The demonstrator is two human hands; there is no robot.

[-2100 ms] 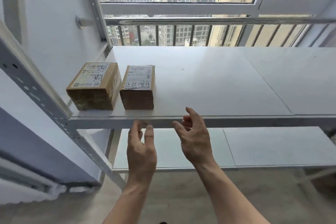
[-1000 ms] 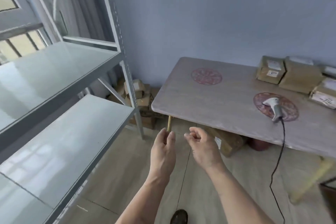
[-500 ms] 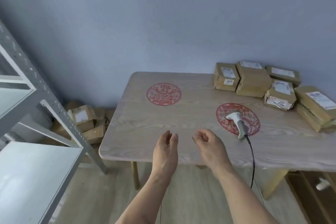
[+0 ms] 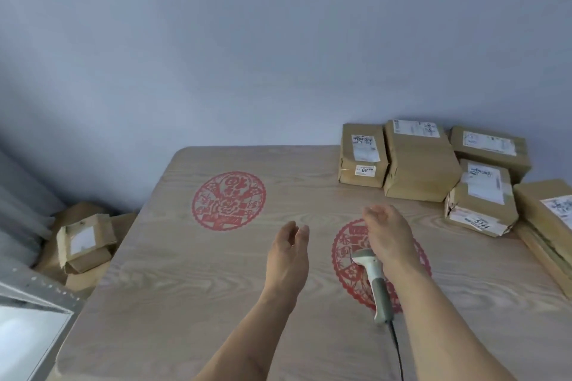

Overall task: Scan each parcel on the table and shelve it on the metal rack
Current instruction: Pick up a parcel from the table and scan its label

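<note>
Both hands (image 4: 289,252) now over table (image 4: 173,272), nearer brown labelled parcels (image 4: 421,161).

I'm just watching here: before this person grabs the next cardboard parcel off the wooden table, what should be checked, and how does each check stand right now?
1. Both hands free: ok. The left hand and right hand hover open, holding nothing.
2. Grey-and-white handheld barcode scanner within reach: ok, it lies on the light wooden table, just under the right forearm.
3. Scanner cable untangled: cannot tell, it runs out of view.
4. Brown cardboard parcels left to scan: ok, several sit at the table's far right.
5. Labels facing up: ok on most.
6. Space on the grey metal rack: cannot tell, only a corner shows.
</note>
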